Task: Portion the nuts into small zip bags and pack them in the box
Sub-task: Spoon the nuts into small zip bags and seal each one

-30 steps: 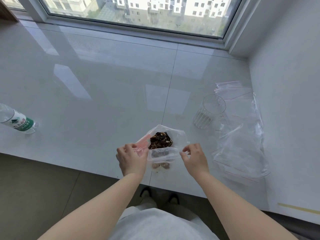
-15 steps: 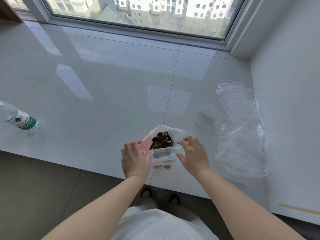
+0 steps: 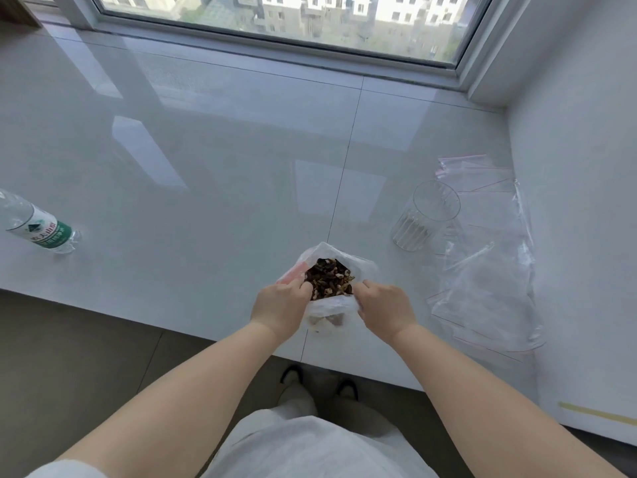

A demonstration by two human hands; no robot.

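Hands grip bag mouth: left hand point(image 3: 281, 305) and right hand point(image 3: 384, 305) each pinch rim of nut bag point(image 3: 331, 307), nuts point(image 3: 329, 279) visible; glass point(image 3: 425, 215) near zip bags point(image 3: 489, 270).

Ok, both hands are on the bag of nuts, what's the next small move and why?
Probably lift the bag of nuts toward the glass cup to pour a portion: the left hand and right hand hold its mouth open, and the cup looks almost empty.
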